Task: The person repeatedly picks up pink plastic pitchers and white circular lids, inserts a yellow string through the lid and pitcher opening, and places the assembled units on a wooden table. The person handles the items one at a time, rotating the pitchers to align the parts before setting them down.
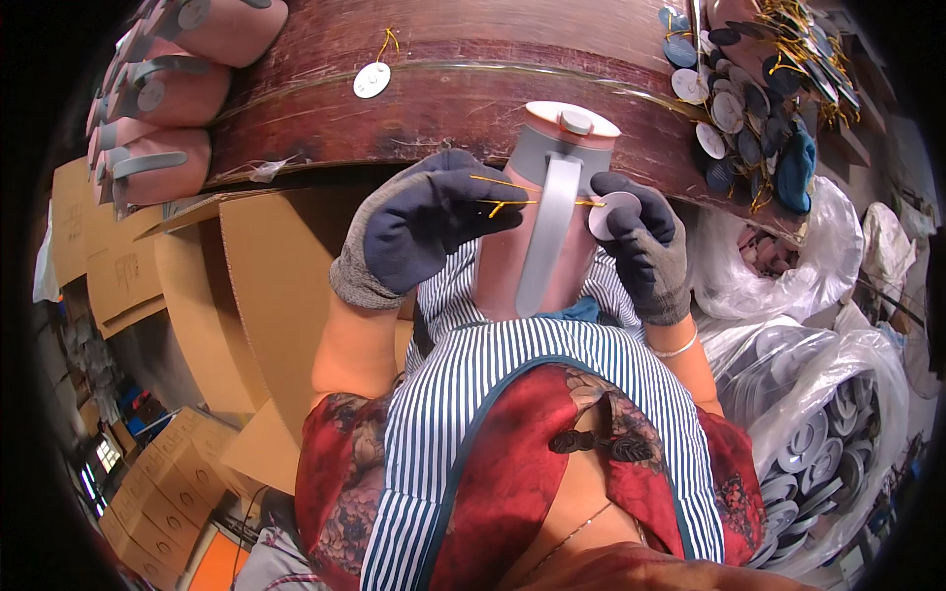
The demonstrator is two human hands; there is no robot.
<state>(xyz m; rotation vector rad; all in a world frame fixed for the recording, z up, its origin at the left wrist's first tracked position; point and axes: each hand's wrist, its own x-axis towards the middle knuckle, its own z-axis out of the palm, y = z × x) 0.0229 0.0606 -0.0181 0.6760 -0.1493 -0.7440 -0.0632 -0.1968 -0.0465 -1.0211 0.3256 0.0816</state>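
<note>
A pink jug [503, 246] with a grey collar, a white-rimmed lid and a long grey handle [550, 236] stands upright against my lap. My left hand [424, 222], in a dark-palmed work glove, pinches a loop of yellow string [501, 205] at the jug's left. Across the handle the string runs to a round white tag [613, 216]. My right hand [650, 241], gloved the same way, holds that tag between thumb and fingers beside the jug's right side.
Another round tag with yellow string [372, 80] lies on the dark red table [463, 118]. Several pink jugs [168, 163] stand at the far left. A heap of tags [729, 110] covers the right end. Plastic bags of grey round parts [818, 443] sit at right, cardboard boxes [286, 286] at left.
</note>
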